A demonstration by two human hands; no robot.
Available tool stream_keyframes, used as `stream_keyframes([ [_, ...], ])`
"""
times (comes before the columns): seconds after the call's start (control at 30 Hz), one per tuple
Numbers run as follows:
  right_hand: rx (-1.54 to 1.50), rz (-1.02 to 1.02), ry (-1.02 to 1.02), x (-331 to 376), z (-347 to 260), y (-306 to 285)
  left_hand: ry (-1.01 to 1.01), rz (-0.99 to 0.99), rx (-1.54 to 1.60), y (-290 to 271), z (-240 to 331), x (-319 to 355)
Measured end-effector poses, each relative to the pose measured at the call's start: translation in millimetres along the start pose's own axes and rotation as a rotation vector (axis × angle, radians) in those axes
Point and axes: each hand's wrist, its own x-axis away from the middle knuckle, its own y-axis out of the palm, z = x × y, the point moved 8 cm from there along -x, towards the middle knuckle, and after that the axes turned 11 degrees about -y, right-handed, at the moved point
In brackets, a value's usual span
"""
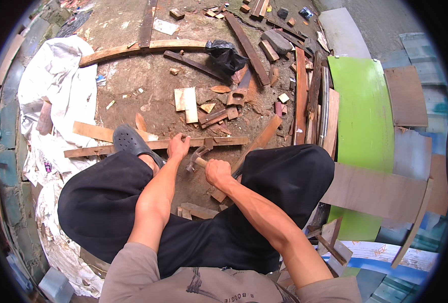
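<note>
In my right hand (pixel 217 172) is a claw hammer (pixel 200 161), my fingers wrapped round its wooden handle. Its metal head hangs just on my side of a long narrow wooden strip (pixel 158 145) that lies across the ground before me. My left hand (pixel 178 146) rests at the strip's middle, finger and thumb pinched together; whatever they hold is too small to make out. A short dark wood block (pixel 208 143) sits at the strip, right of my left hand. My foot in a grey clog (pixel 128 140) is over the strip's left part.
A handsaw (pixel 240 92) lies ahead near a black plastic bag (pixel 226 56). Scrap wood and a grey stone (pixel 276 42) are scattered around. White sacking (pixel 57 76) covers the left; a green sheet (pixel 361 116) stands right. A loose plank (pixel 259 144) slants beside my right knee.
</note>
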Motion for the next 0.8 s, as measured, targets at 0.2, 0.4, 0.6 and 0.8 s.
stream_keyframes([
  [0.2,0.081,-0.059,-0.197,75.4,28.5,-29.0,0.019,-0.053,0.052,40.0,-2.1,21.9],
  [0.4,0.019,-0.084,-0.075,141.5,65.6,-57.2,0.018,-0.011,-0.059,29.7,-3.3,27.1],
  [0.6,-0.151,0.005,0.143,85.1,107.1,15.0,0.172,0.006,-0.173,40.4,33.5,22.9],
  [0.8,-0.389,0.178,0.217,16.0,137.6,63.9,0.244,-0.031,-0.092,44.1,80.3,13.1],
])
